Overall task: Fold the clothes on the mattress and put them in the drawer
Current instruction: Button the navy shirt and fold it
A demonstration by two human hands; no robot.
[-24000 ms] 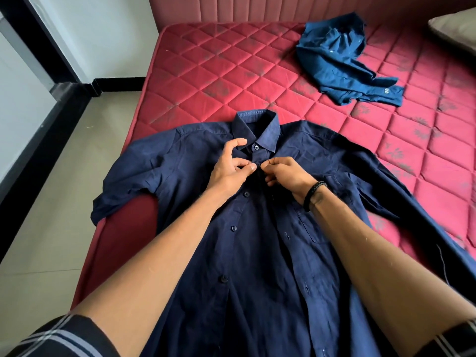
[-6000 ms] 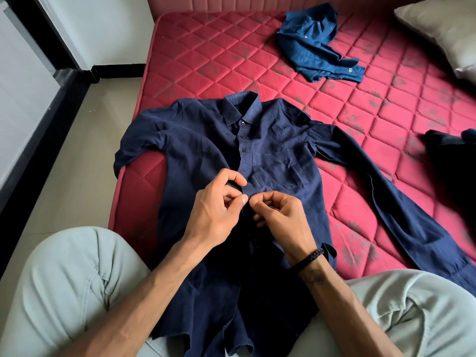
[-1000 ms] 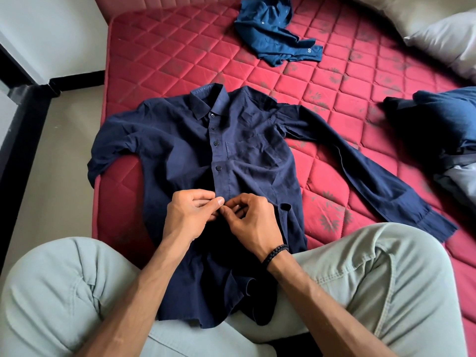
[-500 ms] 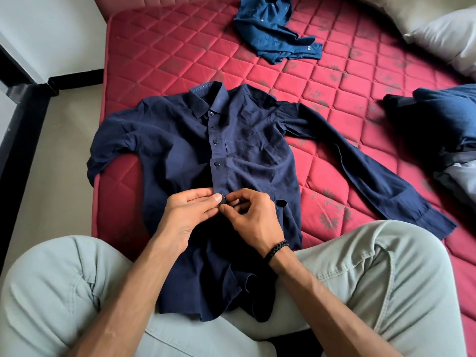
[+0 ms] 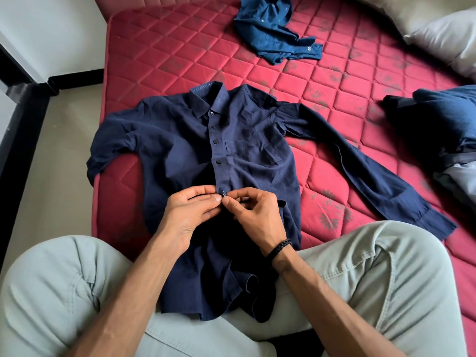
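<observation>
hands: your left hand [image 5: 192,213] and right hand [image 5: 253,215] both pinch the placket of the navy shirt [image 5: 180,150], spread flat on the near-left mattress [image 5: 159,55]
tip: keep the placket taut and finish the lower buttons before you fold

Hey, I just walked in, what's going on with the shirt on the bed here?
A person sitting on the red mattress is buttoning a dark navy shirt that lies spread out, front up. The left hand and right hand pinch the front strip together at a button about halfway down. The buttons above look fastened; the hem over the lap hangs open. A crumpled blue shirt waits further up the mattress, unfolded.
</observation>
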